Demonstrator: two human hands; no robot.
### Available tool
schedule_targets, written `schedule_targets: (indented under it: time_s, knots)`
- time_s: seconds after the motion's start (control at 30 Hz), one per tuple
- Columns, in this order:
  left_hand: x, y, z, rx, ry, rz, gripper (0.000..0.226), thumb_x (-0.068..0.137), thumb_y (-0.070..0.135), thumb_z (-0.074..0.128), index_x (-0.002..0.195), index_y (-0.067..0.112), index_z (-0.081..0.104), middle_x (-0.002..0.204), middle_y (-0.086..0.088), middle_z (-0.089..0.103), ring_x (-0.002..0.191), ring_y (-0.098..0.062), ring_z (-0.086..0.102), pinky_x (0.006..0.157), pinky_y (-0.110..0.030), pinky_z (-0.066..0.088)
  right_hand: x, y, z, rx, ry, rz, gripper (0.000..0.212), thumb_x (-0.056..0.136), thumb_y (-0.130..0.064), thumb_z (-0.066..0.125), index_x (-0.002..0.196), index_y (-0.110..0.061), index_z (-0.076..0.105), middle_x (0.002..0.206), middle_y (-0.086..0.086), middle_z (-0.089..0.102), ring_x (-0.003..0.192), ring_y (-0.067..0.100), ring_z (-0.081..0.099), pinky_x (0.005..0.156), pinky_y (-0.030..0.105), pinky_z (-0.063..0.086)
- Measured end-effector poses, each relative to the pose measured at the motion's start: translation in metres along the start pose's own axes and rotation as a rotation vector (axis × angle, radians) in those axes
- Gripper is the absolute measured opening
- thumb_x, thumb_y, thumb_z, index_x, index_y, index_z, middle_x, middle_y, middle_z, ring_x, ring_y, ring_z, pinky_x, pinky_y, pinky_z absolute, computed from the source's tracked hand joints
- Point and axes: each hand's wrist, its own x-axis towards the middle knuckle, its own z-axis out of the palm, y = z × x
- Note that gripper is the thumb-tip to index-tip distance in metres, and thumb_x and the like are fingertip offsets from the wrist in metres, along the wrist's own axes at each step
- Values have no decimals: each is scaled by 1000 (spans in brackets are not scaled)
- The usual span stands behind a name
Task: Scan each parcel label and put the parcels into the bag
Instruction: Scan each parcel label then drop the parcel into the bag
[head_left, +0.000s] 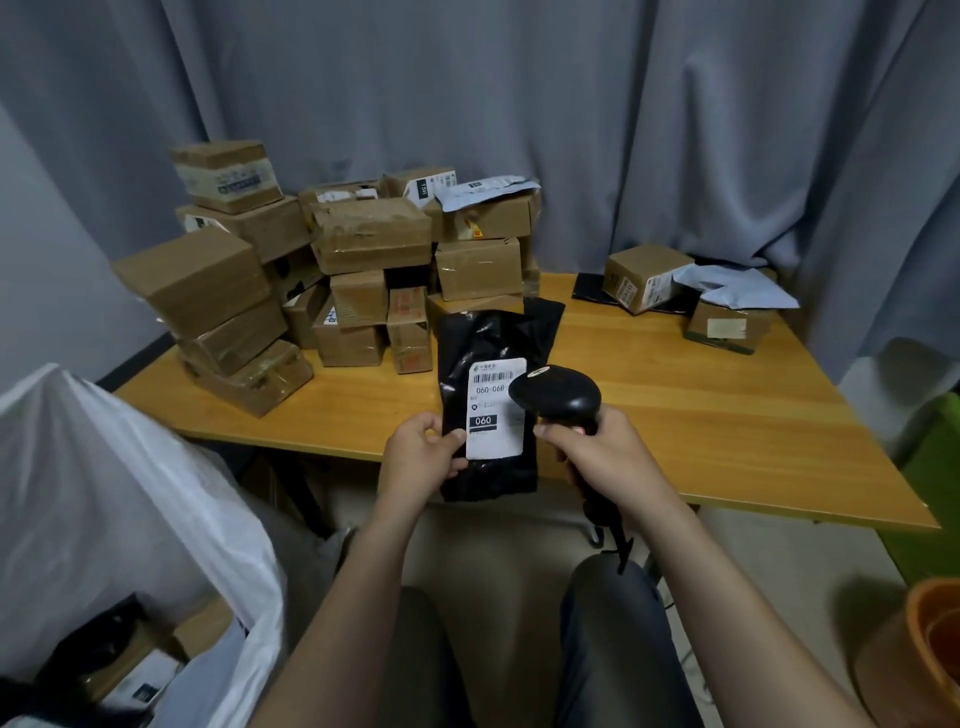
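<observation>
— Holding that black mailer up over the table's near edge, is he?

— Yes, left hand pinched shut on its lower left side, right hand wrapped round the scanner, aimed at the label.

— Looks soft, light, a bit slippery.

— I'd say so; gripping the edge suits it. The label reads "060-06B" and "060".

— And the bag?

— White, open, off the table's left corner, boxes already inside.
</observation>
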Motion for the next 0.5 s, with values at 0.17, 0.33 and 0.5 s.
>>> schedule_targets:
  time_s: [0.17, 0.33, 0.5]
  knots:
    - [-12, -17, -6, -185, 75, 5, 30, 100, 14, 66, 81, 15, 43, 90, -12, 78, 71, -20, 77, 73, -39, 61, -20, -6, 9, 44, -25, -21, 27, 96, -20, 73, 78, -10, 55, 60, 7, 53, 45, 18, 50, 43, 26, 40]
    - [-22, -26, -14, -243, 133, 2, 30, 100, 13, 66, 80, 15, 44, 90, -9, 79, 75, -23, 78, 57, -29, 59, -37, -11, 21, 79, -49, -14, 42, 96, -20, 71, 62, -11, 49, 48, 4, 48, 39, 19, 44, 42, 26, 36]
    - [-22, -28, -22, -261, 136, -8, 21, 101, 13, 64, 85, 11, 51, 96, -12, 79, 76, -25, 79, 60, -30, 61, -48, -13, 24, 17, -123, -26, 42, 97, -23, 70, 60, -10, 54, 47, 5, 48, 39, 19, 45, 45, 29, 37]
